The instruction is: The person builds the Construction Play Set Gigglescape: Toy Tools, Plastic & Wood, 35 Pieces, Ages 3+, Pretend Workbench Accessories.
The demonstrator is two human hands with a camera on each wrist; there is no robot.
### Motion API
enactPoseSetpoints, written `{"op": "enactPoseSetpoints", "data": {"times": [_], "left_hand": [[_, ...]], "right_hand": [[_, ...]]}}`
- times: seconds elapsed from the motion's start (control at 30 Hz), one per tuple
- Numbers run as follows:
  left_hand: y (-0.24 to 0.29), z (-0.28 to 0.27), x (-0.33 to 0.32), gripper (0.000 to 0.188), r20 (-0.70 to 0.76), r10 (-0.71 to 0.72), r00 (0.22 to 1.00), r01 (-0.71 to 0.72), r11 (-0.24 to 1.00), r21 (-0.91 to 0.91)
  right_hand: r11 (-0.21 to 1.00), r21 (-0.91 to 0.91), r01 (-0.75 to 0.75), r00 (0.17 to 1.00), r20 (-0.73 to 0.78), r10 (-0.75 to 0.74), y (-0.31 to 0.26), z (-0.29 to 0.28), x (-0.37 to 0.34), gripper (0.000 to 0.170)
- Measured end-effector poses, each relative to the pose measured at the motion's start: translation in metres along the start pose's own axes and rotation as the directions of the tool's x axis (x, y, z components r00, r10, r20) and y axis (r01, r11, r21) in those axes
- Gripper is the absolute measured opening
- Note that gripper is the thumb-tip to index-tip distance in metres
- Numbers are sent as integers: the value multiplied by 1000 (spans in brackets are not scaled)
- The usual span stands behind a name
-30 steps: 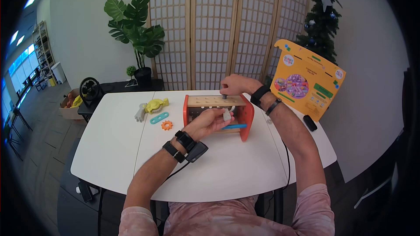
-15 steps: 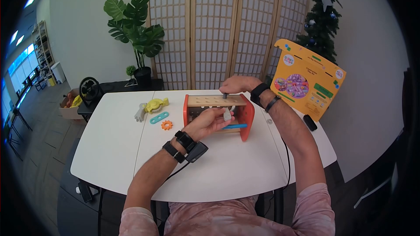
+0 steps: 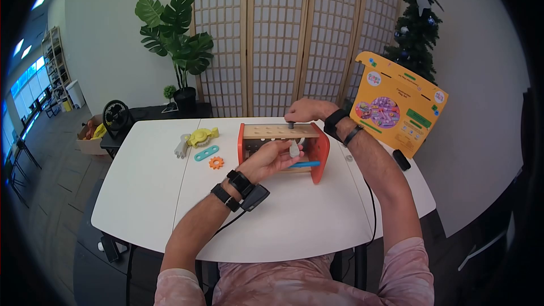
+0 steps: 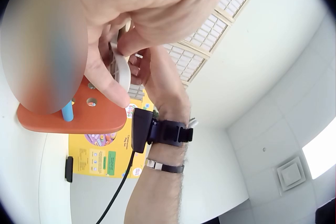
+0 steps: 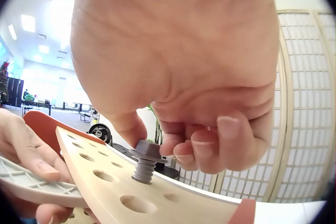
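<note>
A toy workbench has a pale wooden top board with rows of holes and red end panels. My right hand pinches the hexagonal head of a dark grey toy bolt between thumb and fingers. The bolt stands upright in a hole of the board, part of its thread showing above. In front of the bench, my left hand grips a pale grey plastic piece with a ribbed face, close under the board's front edge. Fingers hide part of this piece. A blue rod lies across below the left hand.
Left of the bench on the white table lie an orange gear, a teal strip with holes, a yellow toy piece and a grey piece. A yellow box stands at the right, near a black object.
My right hand's fingers have shifted slightly around the bolt head, which stays in the same place. The left hand and its grey piece have hardly moved.
</note>
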State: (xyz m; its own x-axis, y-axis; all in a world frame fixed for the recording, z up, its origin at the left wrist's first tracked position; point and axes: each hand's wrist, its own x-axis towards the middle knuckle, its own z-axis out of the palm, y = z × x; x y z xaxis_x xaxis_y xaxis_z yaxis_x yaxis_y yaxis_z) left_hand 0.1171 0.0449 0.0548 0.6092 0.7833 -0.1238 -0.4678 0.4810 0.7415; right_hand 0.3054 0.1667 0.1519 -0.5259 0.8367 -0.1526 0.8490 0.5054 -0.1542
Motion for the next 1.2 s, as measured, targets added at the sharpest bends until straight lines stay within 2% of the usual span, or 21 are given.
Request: {"op": "enactPoseSetpoints", "data": {"times": [0.1, 0.13, 0.2, 0.33, 0.4, 0.43, 0.5, 0.53, 0.6, 0.73, 0.8, 0.83, 0.93, 1.0, 1.03, 1.1, 1.2], "left_hand": [[0, 0, 0, 32, -8, 6, 1000, -6, 1000, 8], [0, 0, 0, 32, -8, 6, 1000, -6, 1000, 7], [0, 0, -1, 32, -10, 5, 1000, -5, 1000, 5], [-1, -3, 2, 32, 10, 1, 1000, 0, 1000, -13], [-1, -3, 3, 32, 2, 4, 1000, -4, 1000, 3], [-1, -2, 2, 32, 2, 5, 1000, -5, 1000, 2], [-1, -2, 1, 31, 0, 9, 1000, -9, 1000, 10], [-1, -1, 1, 31, 0, 9, 1000, -9, 1000, 9], [-1, -1, 1, 31, -5, 3, 1000, -3, 1000, -6], [0, -1, 1, 30, 12, 9, 1000, -9, 1000, 14], [-1, 0, 0, 30, -7, 10, 1000, -9, 1000, 18], [-1, 0, 0, 30, -7, 9, 1000, -9, 1000, 17], [0, 0, 0, 31, 0, 5, 1000, -5, 1000, -6], [-1, 0, 0, 32, -1, 21, 1000, -21, 1000, 23], [0, 0, -1, 32, -2, 22, 1000, -22, 1000, 22], [-1, 0, -1, 33, 5, 18, 1000, -18, 1000, 16], [-1, -2, 1, 32, 12, 9, 1000, -9, 1000, 2]], "right_hand": [[993, -74, -89, 996, 3, 89, -1, -1, 5, 68], [993, -74, -88, 996, 3, 89, -1, 0, 5, 68], [1000, -23, -3, 993, -115, 1, 2, 3, 3, 68], [998, -40, 41, 999, -27, -42, 0, 0, 2, 69], [992, -98, -80, 997, -29, 78, -3, -2, 1, 70], [992, -98, -79, 997, -29, 77, -2, -1, 2, 70], [999, -41, 20, 997, -70, -23, 0, 1, 2, 71], [999, -41, 20, 997, -70, -23, 2, 1, 4, 71], [995, -92, -27, 999, 29, 30, 3, 2, 7, 71], [992, -80, -95, 995, -37, 92, -5, 0, 2, 71], [1000, 11, -5, 999, -41, 6, -8, -4, -8, 71], [1000, 11, -5, 999, -40, 6, -5, -2, -4, 71], [996, -88, -29, 1000, 9, 29, -3, 0, 3, 68], [983, -91, -160, 987, -22, 159, -5, 1, 3, 65], [983, -92, -159, 987, -21, 158, -6, 1, 1, 65], [999, -9, -39, 999, -18, 39, -4, 3, -1, 65], [997, -56, -51, 999, -8, 51, -2, 7, 7, 64]]}}
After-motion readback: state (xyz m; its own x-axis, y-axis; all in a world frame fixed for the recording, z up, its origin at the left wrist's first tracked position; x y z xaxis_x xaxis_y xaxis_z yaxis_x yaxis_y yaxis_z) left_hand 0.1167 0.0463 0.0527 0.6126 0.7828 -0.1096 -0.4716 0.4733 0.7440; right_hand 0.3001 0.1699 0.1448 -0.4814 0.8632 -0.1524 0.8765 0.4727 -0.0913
